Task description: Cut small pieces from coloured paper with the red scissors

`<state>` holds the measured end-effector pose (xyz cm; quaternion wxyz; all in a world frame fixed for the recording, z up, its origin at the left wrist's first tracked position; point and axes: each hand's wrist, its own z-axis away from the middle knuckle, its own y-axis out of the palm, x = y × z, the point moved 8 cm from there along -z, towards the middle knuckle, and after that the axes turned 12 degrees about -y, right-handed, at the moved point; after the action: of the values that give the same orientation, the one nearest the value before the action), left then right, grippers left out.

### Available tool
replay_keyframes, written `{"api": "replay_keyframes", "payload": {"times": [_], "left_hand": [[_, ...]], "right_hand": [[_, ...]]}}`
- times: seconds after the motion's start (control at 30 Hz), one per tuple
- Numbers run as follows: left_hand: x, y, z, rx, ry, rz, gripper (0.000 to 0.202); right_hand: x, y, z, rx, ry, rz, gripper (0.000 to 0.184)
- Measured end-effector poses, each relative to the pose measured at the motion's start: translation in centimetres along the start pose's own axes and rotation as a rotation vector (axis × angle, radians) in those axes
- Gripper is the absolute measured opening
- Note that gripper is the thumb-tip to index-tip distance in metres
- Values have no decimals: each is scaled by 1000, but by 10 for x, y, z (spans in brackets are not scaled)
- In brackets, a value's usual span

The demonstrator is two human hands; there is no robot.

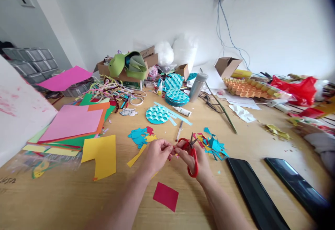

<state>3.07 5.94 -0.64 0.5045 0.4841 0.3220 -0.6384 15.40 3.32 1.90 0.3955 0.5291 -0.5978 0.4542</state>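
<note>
My left hand (159, 152) is closed in a pinch on a small red paper piece (174, 148), mostly hidden by the fingers. My right hand (201, 160) carries red-handled scissors (196, 165), their blades pointing away from me. Its thumb and fingertips meet the left hand's at the same red piece. A dark red paper rectangle (165, 197) lies in front of my wrists. Beyond the left hand are a blue paper fish (138, 137) and a yellow paper strip (136, 156). Blue paper scraps (216, 146) are heaped beside the right hand. A pen (179, 131) lies just beyond both hands.
Coloured sheets (72, 123) and an L-shaped yellow paper (104, 153) lie at left. Two phone-like black devices (255, 188) are at right. Farther back stand a blue scale-patterned disc (157, 114), a glue tube (183, 111), a steel flask (198, 87) and a green stick (222, 108).
</note>
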Motion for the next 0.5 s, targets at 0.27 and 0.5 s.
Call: {"api": "replay_keyframes", "payload": {"times": [0.27,0.5], "left_hand": [[5,4,0,2,49,-146,22],[2,3,0,26,11,-71,25]], "right_hand": [[7,-1,3,-51,-153,298,14],[7,-21,0,-145,-181,580,9]]}}
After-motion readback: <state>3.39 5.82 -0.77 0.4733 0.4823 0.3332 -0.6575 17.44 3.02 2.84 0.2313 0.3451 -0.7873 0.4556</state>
